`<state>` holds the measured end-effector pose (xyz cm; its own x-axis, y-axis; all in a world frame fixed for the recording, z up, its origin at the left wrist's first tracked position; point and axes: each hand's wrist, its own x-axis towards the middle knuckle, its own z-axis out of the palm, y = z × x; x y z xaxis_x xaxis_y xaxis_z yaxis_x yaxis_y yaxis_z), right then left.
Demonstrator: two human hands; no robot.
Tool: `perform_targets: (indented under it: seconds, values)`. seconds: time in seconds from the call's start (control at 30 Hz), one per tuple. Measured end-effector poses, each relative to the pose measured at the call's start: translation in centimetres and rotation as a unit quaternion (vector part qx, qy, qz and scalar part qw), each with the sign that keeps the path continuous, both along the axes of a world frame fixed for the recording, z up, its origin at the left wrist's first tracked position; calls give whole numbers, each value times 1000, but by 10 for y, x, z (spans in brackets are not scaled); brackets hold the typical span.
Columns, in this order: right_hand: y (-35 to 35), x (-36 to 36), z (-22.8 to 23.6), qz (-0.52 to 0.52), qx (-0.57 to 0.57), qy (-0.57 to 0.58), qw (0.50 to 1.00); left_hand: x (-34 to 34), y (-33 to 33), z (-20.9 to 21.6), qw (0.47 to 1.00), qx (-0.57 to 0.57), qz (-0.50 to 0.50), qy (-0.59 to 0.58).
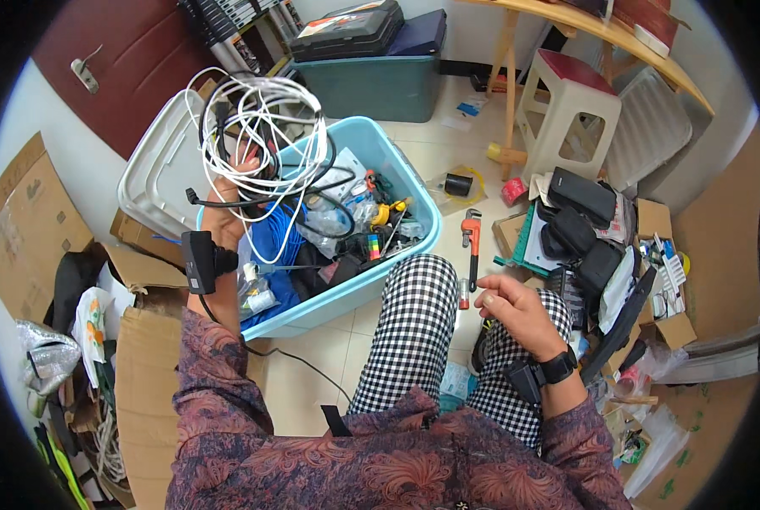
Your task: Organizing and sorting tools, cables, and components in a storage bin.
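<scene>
A tangled bundle of white and black cables (271,180) is gripped in my left hand (229,191), raised over the left part of a light-blue plastic tub (422,212). Loops of cable cover most of that hand's fingers, and a black plug (193,196) sticks out to the left. Inside the tub lie a blue coiled cord (283,235), clear plastic bags and assorted small parts. My right hand (520,313) hovers by my right knee, holding nothing, its fingers loosely bent and apart. An orange pipe wrench (472,242) lies on the floor just beyond it.
A grey lid (155,170) leans behind the tub's left side. Cardboard boxes (146,399) stand at the left. Black cases (584,200) and an open carton (673,293) crowd the right. Farther back are a stool (567,110), a wooden table (618,42) and a dark-green bin (371,89).
</scene>
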<state>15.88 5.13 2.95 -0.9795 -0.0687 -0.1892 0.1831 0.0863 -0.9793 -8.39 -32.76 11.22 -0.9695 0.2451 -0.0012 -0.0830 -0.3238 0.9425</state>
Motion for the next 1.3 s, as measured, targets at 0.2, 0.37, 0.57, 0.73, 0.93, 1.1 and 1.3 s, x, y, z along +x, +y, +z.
perform_targets:
  seconds: [0.2, 0.37, 0.57, 0.73, 0.93, 1.1, 1.3]
  values:
    - [-9, -6, -6, 24, 11, 8, 1000, -29, -75, -87, 964, -229, 109, -80]
    - [-13, -8, -14, 53, 44, -19, 997, -25, -101, -152, 920, -362, 74, -130]
    - [-13, -12, -13, 44, 38, -58, 997, -24, -89, -196, 872, -459, -62, -161]
    - [-16, -18, -19, 49, 34, -52, 997, -29, -87, -242, 807, -576, -83, -102]
    - [-22, -24, -12, 69, 45, -34, 996, -28, -114, -283, 736, -671, -70, -47]
    - [-23, -24, -15, 72, 61, -42, 995, -7, -64, -229, 808, -572, -133, -46]
    - [-12, -17, -15, 59, 105, -21, 992, -25, -61, -190, 728, -648, -204, -96]
